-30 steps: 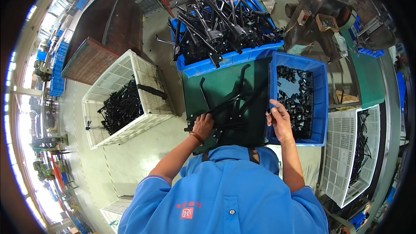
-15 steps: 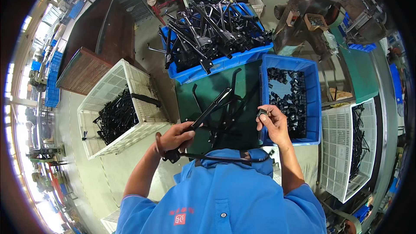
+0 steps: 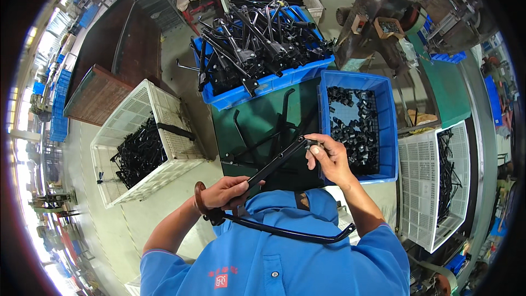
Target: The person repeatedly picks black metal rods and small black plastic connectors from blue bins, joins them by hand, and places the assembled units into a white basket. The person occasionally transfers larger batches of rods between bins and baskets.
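My left hand (image 3: 226, 191) is wrapped round a black metal stand (image 3: 273, 165) with two tubular legs. One leg slants up to the right; the other, bent at its tip, lies across the front of my blue shirt. A brown ring (image 3: 200, 197) sits about my left wrist. At the upper leg's end, my right hand (image 3: 331, 160) pinches a small black cap (image 3: 311, 143) against or close to the tube; the fingers partly hide it. Beyond them, more black metal legs (image 3: 285, 112) lie on the green tabletop (image 3: 230, 123).
A blue bin (image 3: 387, 131) of small black caps stands right of the tabletop. Behind it, another blue bin (image 3: 268, 85) is heaped with black stands. White crates (image 3: 175, 109) (image 3: 419, 186) of black parts flank me. Rusty machinery (image 3: 378, 19) stands at the back right.
My right hand has come left from beside the cap bin to the tube's end. The stand has turned, its lower leg now lying lower over my shirt.
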Tool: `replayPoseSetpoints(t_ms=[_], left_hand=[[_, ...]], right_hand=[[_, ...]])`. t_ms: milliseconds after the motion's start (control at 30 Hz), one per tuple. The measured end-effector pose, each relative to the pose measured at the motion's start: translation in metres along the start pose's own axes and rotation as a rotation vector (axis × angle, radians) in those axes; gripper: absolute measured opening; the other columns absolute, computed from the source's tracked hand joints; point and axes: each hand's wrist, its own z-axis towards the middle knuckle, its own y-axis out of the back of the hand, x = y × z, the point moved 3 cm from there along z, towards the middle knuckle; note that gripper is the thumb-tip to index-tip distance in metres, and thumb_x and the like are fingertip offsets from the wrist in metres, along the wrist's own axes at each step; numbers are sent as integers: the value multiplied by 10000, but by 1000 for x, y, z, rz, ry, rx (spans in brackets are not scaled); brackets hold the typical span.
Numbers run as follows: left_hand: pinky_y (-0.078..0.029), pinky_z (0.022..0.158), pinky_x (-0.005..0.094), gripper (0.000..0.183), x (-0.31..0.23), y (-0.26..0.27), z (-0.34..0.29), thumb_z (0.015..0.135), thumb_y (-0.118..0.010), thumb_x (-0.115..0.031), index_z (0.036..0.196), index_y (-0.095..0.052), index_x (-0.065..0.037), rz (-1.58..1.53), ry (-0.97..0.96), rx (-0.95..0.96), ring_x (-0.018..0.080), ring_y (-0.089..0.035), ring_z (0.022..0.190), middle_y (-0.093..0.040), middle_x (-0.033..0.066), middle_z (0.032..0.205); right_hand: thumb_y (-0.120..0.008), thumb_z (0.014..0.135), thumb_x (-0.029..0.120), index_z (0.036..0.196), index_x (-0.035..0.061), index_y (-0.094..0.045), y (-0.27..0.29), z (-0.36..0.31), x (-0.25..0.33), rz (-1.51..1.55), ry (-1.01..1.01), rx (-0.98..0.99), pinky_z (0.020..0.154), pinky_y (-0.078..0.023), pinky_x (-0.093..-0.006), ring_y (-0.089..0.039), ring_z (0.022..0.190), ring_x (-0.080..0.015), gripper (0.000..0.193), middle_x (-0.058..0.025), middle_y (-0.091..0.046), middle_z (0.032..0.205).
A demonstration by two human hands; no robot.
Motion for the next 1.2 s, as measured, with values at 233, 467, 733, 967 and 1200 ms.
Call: replayPoseSetpoints(t_ms=[233, 467, 733, 967, 1200], left_hand=[[-370, 502, 238, 339, -15, -9, -2, 991, -440, -325, 1186, -528, -62, 220, 26, -109, 62, -433, 540, -443, -19, 635], [-450, 611, 358, 301, -17, -17, -1, 973, -474, -324, 1062, -501, -38, 662, -21, -176, 248, -561, 621, -545, 131, 670], [-465, 597, 374, 333, 6, -21, 3, 965, -478, -292, 1162, -509, -25, 678, 16, -161, 277, -595, 629, -595, 158, 707], [-480, 640, 383, 361, 7, -26, 4, 963, -476, -324, 1180, -502, -37, 658, -21, -168, 323, -626, 688, -611, 193, 730], [-473, 633, 382, 338, 10, -32, 8, 957, -492, -315, 1155, -510, -42, 642, -22, -234, 324, -612, 673, -588, 184, 701]], right_hand=[[-528, 943, 120, 1121, 1, -579, 10, 6, 25, -155, -49, 72, 527, -448, -223, -570, 540, -82, 220, -37, -585, 658], [-525, 957, 224, 1046, -8, -613, 24, 11, 21, 138, -447, 270, 459, -431, -207, -561, 471, -93, 264, -43, -590, 652], [-479, 980, 284, 1109, 24, -610, 14, -13, 18, 91, -529, 364, 499, -450, -227, -570, 507, -95, 319, -43, -600, 671], [-467, 981, 335, 1171, 33, -590, 18, -19, 17, 200, -457, 329, 521, -453, -218, -564, 514, -88, 377, -44, -604, 680], [-489, 968, 354, 1070, 21, -612, 14, -17, 4, 226, -484, 255, 478, -407, -196, -548, 483, -76, 370, -16, -575, 606]])
